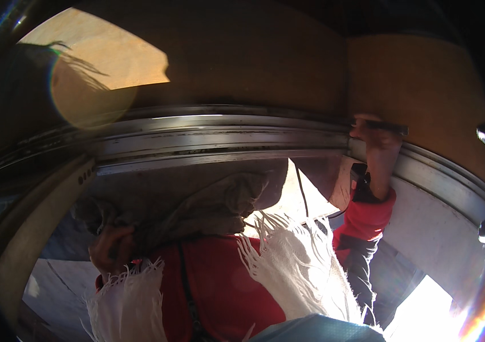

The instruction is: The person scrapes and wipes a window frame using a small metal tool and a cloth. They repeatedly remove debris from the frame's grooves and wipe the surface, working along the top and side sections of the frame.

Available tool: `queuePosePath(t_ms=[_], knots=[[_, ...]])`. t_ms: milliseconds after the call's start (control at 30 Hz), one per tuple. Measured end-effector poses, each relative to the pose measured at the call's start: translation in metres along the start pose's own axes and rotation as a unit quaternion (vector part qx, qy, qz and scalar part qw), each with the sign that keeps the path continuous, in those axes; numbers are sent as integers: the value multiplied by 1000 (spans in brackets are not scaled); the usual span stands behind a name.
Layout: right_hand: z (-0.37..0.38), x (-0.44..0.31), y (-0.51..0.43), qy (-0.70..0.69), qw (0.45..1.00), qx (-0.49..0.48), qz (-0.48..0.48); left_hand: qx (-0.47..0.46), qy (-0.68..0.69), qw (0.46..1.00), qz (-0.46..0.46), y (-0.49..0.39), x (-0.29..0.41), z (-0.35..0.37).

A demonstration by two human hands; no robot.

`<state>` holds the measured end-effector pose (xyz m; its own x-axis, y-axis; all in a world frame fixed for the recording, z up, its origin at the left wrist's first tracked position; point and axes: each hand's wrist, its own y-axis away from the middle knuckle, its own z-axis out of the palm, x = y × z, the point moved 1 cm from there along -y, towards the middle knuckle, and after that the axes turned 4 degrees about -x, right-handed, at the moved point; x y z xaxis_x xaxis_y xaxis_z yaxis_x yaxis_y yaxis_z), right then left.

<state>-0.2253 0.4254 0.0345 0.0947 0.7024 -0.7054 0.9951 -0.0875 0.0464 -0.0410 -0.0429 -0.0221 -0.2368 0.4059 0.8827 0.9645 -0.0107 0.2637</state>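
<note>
My right hand is at the right-hand corner of a metal window-like frame with parallel grooves. Its fingers are closed around a short, dark, flat bar, whose exact kind I cannot tell. Lower left, my left hand grips a crumpled grey cloth, which spreads in shadow along the inner side of the frame. Dark grime marks the frame's grooves. A black device is strapped to my right wrist.
Beyond the frame rises a brown panel with a sunlit patch. A pale side rail curves down on the left; a light panel stands at right. My fringed white scarf hangs before me. A thin dark cable runs near the cloth.
</note>
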Motion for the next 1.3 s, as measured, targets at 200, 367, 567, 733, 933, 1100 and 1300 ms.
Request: queuePosePath(t_ms=[200,367,567,733,933,1100,1300], knots=[[-6,13,-2,20,999,-16,25,2,-5,1000,1,1,1,3],[-6,12,1,61,997,-15,32,3,-11,1000,8,2,2,4],[-10,5,-2,93,993,-66,29,0,-12,1000,12,0,6,6],[0,-10,-6,-17,994,-93,51,4,-11,1000,-5,3,4,5],[2,-19,-14,-82,992,-85,31,16,3,1000,-15,4,-3,2],[-16,-8,-12,-54,995,-46,75,1,-11,1000,-8,4,1,4],[-7,-4,-14,-59,992,-17,114,12,3,1000,-13,3,-3,3]])
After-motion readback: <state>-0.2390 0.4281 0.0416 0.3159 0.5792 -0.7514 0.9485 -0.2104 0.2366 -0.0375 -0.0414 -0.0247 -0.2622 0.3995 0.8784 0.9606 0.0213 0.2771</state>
